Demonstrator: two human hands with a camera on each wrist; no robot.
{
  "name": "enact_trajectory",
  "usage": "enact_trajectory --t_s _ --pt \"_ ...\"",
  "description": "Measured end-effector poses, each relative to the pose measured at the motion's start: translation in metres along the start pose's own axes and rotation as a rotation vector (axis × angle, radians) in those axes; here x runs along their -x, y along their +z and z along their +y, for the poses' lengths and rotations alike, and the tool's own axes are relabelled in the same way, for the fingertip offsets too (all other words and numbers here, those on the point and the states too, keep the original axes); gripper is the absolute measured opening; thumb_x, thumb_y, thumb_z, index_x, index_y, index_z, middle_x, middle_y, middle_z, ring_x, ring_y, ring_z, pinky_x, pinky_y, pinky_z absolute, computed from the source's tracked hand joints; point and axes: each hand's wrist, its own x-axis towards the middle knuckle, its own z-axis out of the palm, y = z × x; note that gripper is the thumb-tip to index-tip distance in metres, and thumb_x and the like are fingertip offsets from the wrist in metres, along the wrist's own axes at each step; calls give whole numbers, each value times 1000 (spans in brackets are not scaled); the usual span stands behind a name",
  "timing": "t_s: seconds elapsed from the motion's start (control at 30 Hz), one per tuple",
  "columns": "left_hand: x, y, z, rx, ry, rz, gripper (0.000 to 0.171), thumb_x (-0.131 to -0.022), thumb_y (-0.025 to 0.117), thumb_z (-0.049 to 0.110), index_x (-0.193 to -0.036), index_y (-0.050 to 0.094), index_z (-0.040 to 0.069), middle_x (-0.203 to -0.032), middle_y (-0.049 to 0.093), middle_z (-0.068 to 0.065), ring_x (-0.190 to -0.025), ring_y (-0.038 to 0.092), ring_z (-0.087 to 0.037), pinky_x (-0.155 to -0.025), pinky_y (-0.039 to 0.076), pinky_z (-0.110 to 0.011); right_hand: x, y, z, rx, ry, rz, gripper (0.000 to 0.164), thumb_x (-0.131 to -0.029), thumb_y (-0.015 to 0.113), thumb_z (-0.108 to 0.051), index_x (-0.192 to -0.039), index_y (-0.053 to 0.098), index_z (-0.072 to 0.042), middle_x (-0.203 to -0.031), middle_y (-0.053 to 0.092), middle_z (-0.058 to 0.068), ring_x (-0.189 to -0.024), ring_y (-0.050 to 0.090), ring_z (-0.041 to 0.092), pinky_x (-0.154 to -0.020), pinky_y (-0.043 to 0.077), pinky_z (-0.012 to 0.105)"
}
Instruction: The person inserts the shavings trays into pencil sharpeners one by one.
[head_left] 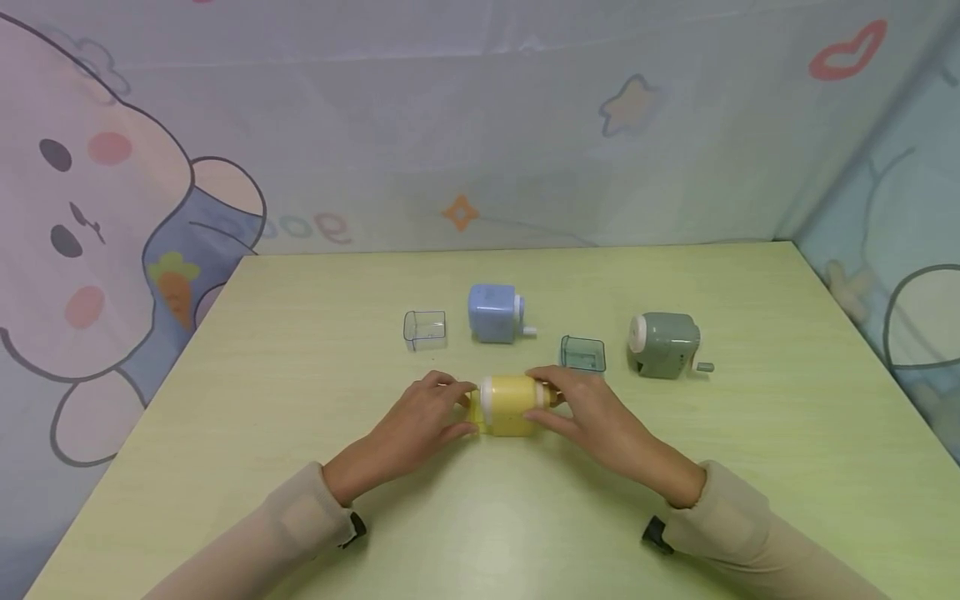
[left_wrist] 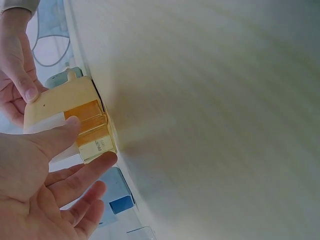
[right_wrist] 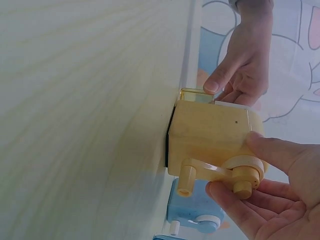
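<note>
A yellow crank pencil sharpener (head_left: 512, 408) stands on the table in front of the person, its white face to the left and its crank (right_wrist: 200, 172) to the right. A see-through yellow shavings drawer (left_wrist: 96, 142) juts part way out of its left side. The left hand (head_left: 426, 414) pinches this drawer between thumb and index finger, the other fingers loose beside it. From the other side, the right hand (head_left: 596, 418) grips the sharpener body near the crank, thumb on the near side and fingers at the far side.
Behind the hands stands a blue sharpener (head_left: 492, 314), with a clear drawer (head_left: 425, 327) lying to its left. A grey-green sharpener (head_left: 666, 345) is at the right, and a green see-through drawer (head_left: 583, 355) lies to its left. A printed cloth (head_left: 525, 150) hangs behind the table.
</note>
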Motion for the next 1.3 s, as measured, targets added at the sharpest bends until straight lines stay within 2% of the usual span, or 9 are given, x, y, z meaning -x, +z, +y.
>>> enact_trajectory --t_s 0.53,1.3 --pt "-2 0 2 32 -42 -31 49 -83 67 32 -120 52 3 -97 63 3 -101 44 -14 -87 40 -33 1 1 0 8 -13 9 43 -81 70 -23 -117 54 -6 -100 60 -1 -85 55 7 -72 50 34" --pt "-5 0 3 124 -51 -38 49 -82 68 31 -118 52 3 -96 64 2 -101 44 -14 -87 40 -32 1 2 1 21 -20 20 43 -79 71 -20 -116 54 -6 -98 59 -2 -85 54 6 -71 50 33"
